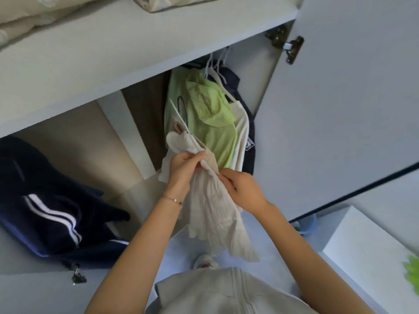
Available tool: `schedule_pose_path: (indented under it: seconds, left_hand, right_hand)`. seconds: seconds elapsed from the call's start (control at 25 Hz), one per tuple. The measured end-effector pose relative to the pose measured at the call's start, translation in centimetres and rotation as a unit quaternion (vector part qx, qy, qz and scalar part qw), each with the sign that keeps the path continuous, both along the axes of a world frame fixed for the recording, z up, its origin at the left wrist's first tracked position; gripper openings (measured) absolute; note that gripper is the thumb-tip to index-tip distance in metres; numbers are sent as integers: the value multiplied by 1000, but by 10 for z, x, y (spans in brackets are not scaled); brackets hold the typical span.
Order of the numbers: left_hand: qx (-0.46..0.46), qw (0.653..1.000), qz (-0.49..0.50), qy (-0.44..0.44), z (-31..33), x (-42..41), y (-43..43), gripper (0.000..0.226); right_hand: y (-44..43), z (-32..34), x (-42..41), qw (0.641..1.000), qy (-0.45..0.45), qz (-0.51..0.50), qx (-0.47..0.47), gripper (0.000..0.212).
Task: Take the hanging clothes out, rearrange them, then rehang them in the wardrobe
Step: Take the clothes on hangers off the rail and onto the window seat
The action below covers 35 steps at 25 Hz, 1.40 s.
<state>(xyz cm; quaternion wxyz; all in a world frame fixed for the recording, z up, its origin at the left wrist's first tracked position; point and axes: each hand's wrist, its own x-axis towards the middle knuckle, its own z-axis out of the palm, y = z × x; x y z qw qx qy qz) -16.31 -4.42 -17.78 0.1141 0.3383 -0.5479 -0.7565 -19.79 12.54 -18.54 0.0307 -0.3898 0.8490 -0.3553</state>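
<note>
White wardrobe (pixel 113 71) shelving fills the wall ahead. Both forearms reach forward. The left hand (pixel 183 168) grips a cream top (pixel 213 214) at its upper end, and the right hand (pixel 244 191) pinches the fabric just beside it. Beyond them hangs a green shirt (pixel 215 132).

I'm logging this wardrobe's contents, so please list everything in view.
top: one, cream, held at centre.
hanger: one, dark hook, just above the top.
shirt: one, green, hanging under the shelf.
navy garment: one, hanging right of the shirt.
jacket: one, navy, white stripes, lying lower left.
bedding: cream, on the shelf.
door: one, white, open at right.
box: one, white, lower right.
left hand: one, grips the top high up.
right hand: one, grips the top lower down.
</note>
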Motion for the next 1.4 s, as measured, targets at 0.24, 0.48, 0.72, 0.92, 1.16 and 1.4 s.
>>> schedule_pose_path:
  seconds: [0.24,0.48,0.72,0.92,1.16,1.4]
  left_hand:
    - [46,992,-112,20,-13,6,91,6]
    - [28,976,-217,7,-25,36,205,11]
    - [0,926,-377,28,-19,66,306,14]
    - [-143,833,-530,66,-16,67,341,23]
    - [-361,711,-546,259,-31,21,379,20]
    - [-364,514,-704,329,-23,-15,485,69]
  right_hand:
    - [80,12,26,981,-161,-108,-17,35]
    - [177,-3,86,950,-159,-257,76,32]
    - [268,-9,157,876,-102,-471,17,28]
    - [344,-8,203,818,-80,-567,58,26]
    - [389,2,250,718,-57,-690,77,25]
    - [411,27,296,589,-77,-804,30,14]
